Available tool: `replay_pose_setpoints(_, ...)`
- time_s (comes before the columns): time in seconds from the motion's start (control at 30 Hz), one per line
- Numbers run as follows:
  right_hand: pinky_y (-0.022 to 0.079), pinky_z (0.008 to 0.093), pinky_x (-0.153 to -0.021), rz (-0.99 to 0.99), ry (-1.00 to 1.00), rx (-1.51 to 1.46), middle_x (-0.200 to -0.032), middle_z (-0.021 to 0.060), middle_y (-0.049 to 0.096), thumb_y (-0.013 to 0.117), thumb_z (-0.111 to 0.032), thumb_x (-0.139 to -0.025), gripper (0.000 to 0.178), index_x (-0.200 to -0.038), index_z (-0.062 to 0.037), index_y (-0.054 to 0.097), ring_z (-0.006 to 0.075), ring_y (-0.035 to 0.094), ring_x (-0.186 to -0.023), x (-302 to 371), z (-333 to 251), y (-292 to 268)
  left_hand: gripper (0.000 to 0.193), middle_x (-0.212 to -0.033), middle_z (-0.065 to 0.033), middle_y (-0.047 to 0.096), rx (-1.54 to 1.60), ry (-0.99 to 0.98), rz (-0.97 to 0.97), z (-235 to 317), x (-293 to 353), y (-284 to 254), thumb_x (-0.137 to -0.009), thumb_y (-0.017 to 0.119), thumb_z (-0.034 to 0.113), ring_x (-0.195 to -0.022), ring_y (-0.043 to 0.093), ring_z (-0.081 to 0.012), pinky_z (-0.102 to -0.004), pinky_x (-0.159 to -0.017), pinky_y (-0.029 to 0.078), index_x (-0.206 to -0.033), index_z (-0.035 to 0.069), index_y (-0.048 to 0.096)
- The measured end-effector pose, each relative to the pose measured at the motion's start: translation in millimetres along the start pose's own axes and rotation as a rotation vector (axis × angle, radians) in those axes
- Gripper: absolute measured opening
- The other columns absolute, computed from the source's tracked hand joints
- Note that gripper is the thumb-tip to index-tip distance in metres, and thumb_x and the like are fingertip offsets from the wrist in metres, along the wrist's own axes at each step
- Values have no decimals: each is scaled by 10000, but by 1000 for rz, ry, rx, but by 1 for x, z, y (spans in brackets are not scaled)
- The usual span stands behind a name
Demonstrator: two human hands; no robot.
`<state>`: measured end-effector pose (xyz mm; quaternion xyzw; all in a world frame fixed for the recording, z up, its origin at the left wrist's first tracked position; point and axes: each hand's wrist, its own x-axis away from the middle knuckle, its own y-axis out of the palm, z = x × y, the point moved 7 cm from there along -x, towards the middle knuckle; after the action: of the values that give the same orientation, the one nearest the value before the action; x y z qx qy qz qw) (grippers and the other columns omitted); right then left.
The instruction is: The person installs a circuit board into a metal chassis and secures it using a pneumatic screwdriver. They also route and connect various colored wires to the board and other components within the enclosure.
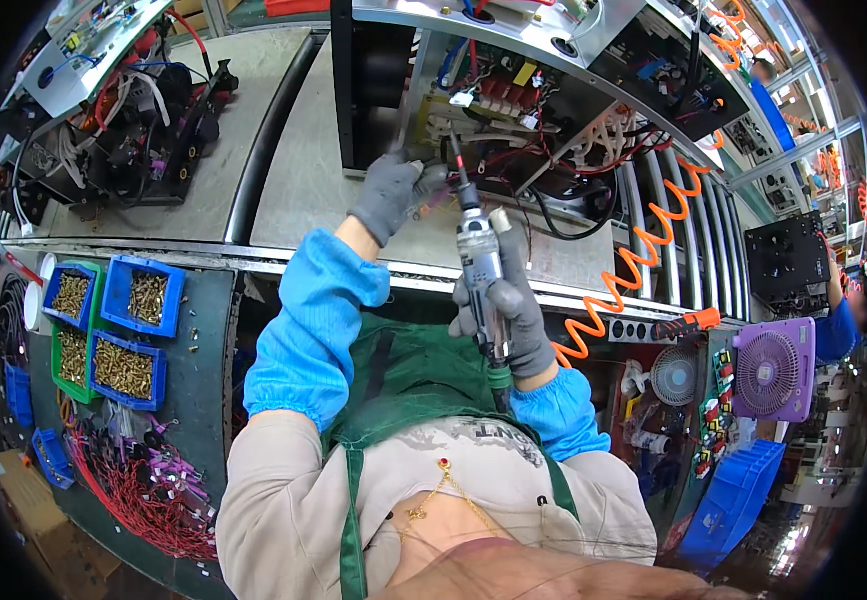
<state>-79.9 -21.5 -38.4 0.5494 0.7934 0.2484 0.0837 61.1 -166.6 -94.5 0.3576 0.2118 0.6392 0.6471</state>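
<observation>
- My right hand (521, 318) is closed around the power screwdriver (478, 262); its long axis points away from me, toward the open unit (346, 90).
- My left hand (385, 198) is nearer to this unit, at its front edge; what the fingers pinch, I cannot tell.
- Metal bench (298, 195) gives room leftward; orange hose (643, 262) hangs rightward.

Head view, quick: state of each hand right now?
Left hand: by the open casing; whether it holds anything cannot be told.
Right hand: closed around the power screwdriver.
</observation>
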Motion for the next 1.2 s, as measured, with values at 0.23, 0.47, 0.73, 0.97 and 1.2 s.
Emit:
replay_pose_setpoints(0.23,565,332,-519,-2,106,85,-933,143,516,625,-267,-728,916,-1491,-282,119,180,575,-575,10,12,-8,155,-734,-19,596,-387,-129,63,2,2,-22,-929,563,162,-584,505,-69,-166,-483,416,-949,14,605)
replay_pose_setpoints(0.47,550,333,-527,-30,208,113,-882,133,530,618,-147,-697,947,-1495,-262,119,193,577,-565,19,16,-21,171,-807,-11,618,-116,-45,-47,1,6,-30,-925,589,211,-582,502,-36,-148,-427,388,-948,43,613)
replay_pose_setpoints(0.73,539,320,-533,-22,235,173,-856,139,550,622,-169,-676,957,-1495,-223,128,206,596,-569,21,19,-19,191,-806,-9,614,-108,-7,24,4,12,-26,-926,591,244,-583,497,-27,-127,-426,378,-976,61,614)
replay_pose_setpoints(0.97,532,311,-531,-57,219,171,-1041,168,532,614,-134,-682,947,-1495,-217,136,195,595,-578,22,18,-18,237,-670,35,535,-55,-18,-13,0,11,-33,-925,586,326,-509,454,-13,-142,-389,326,-918,92,625)
replay_pose_setpoints(1.2,519,300,-516,-88,219,198,-1101,177,519,605,-89,-694,947,-1498,-226,124,184,589,-573,20,21,-18,382,-568,76,477,-441,23,70,13,20,-19,-914,557,458,-466,416,-12,-165,-398,322,-853,93,648)
